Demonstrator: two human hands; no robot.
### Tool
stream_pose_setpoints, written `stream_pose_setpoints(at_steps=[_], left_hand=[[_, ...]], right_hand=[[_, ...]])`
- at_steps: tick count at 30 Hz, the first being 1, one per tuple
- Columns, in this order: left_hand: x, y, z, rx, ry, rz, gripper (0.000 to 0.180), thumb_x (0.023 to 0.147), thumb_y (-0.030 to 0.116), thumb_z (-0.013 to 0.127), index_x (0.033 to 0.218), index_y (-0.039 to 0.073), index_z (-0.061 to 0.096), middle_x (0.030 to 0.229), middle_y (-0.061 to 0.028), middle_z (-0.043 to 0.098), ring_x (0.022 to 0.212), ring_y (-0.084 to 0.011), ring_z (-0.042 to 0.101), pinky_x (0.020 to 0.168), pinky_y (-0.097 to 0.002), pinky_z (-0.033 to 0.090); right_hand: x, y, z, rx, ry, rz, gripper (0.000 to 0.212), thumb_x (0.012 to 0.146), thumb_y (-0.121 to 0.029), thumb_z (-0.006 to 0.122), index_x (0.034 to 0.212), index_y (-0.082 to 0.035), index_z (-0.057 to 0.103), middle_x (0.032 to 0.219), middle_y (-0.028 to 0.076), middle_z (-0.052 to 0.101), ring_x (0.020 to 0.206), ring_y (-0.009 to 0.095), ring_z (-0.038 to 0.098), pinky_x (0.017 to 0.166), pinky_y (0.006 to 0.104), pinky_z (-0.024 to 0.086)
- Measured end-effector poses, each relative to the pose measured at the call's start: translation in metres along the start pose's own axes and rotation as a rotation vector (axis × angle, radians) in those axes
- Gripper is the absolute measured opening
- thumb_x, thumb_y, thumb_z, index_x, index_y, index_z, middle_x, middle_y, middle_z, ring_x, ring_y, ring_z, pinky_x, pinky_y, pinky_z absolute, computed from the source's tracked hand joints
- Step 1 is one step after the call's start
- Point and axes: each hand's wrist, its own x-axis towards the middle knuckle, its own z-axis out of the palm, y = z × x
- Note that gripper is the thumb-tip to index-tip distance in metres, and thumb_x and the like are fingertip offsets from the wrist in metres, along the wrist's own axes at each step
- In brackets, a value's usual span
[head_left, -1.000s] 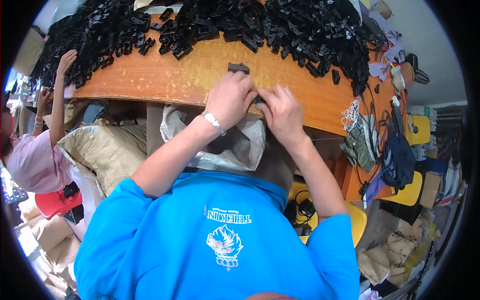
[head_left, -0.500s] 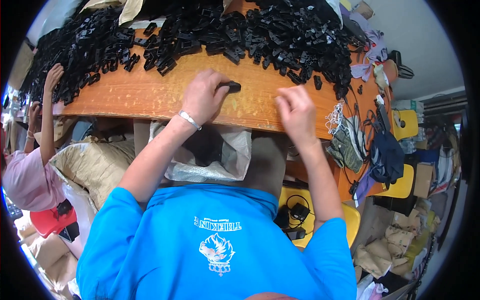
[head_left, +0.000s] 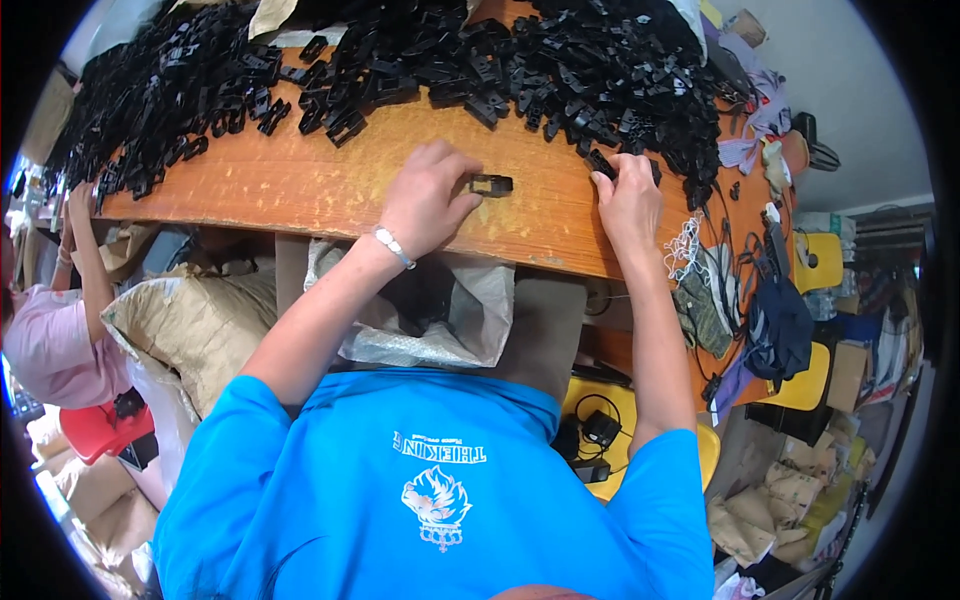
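Observation:
A small black plastic piece [head_left: 493, 185] with an open, frame-like middle lies at the fingertips of my left hand [head_left: 425, 200]. Its near end sits between my thumb and forefinger, just over the bare wood. My right hand [head_left: 632, 203] reaches the front edge of the heap on the right. There its thumb and forefinger close on another black plastic piece [head_left: 601, 163], partly covered by the fingers. One more dark piece shows beside the outer fingers of that hand. A wide heap of similar black pieces [head_left: 420, 55] spreads along the far side of the wooden table [head_left: 300, 185].
An open white woven sack [head_left: 480, 325] hangs below the table edge at my lap. Cords and cloths [head_left: 705, 300] lie at the table's right end. On the left, another person in a pink top [head_left: 65, 335] works at the table beside a large brown sack [head_left: 200, 325].
My right hand has moved forward and right to the heap's edge. The piece at my left fingertips shows more fully, its open middle visible. The other person's hand has lowered.

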Motion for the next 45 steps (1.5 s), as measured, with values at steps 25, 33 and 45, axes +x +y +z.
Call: stream_pose_setpoints(at_steps=[25,33,45], left_hand=[[0.008,0.004,-0.001,-0.024,-0.039,-0.041,0.020,0.088,0.016,0.081,0.102,0.003,0.077,0.104,-0.0159,0.068,0.107,-0.0383,0.063,0.094,-0.0470,0.053],[0.022,0.004,0.002,0.020,-0.120,-0.133,0.019,0.094,0.025,0.075,0.097,0.006,0.074,0.095,-0.0148,0.067,0.099,-0.0385,0.065,0.089,-0.0473,0.053],[0.015,-0.012,-0.022,-0.144,-0.229,-0.031,0.019,0.094,0.024,0.077,0.101,0.006,0.074,0.100,-0.0143,0.069,0.103,-0.0368,0.064,0.092,-0.0457,0.053]], right_hand=[[-0.016,-0.094,0.006,0.430,-0.080,-0.455,0.024,0.084,-0.002,0.082,0.107,-0.005,0.076,0.101,0.012,0.067,0.085,0.036,0.072,0.072,0.0450,0.059],[-0.023,-0.092,0.009,0.457,-0.132,-0.392,0.029,0.084,-0.004,0.083,0.112,-0.006,0.077,0.101,0.012,0.066,0.094,0.035,0.070,0.079,0.0447,0.058],[-0.099,-0.120,-0.010,0.524,-0.181,-0.435,0.032,0.081,-0.012,0.086,0.111,-0.006,0.074,0.099,0.014,0.066,0.087,0.035,0.071,0.072,0.0443,0.059]])
